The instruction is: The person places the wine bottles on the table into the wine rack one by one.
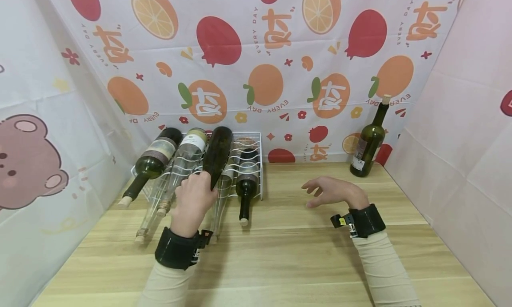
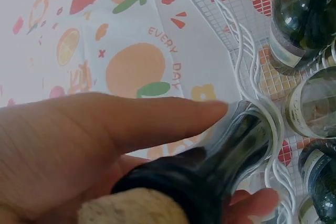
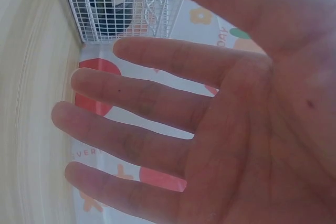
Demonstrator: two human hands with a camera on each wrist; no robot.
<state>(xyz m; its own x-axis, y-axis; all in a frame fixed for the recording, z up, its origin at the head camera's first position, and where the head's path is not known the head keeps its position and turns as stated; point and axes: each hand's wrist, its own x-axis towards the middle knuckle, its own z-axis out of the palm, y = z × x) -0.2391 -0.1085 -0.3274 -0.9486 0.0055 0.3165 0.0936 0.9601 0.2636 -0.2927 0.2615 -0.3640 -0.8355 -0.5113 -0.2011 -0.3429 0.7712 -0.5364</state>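
Observation:
My left hand grips a dark green wine bottle around its neck, base tipped up and away over the white wire rack. In the left wrist view, the bottle's cork shows close to the camera, with the thumb stretched along the neck. Several corked bottles lie in the rack, necks toward me, among them a dark labelled bottle on the right and another dark one at the left end. My right hand hovers over the table, holding nothing, its fingers spread in the right wrist view.
A green corked bottle stands upright at the back right corner of the wooden table. Fruit-printed cloth hangs behind the table, and pale cloth walls close in both sides.

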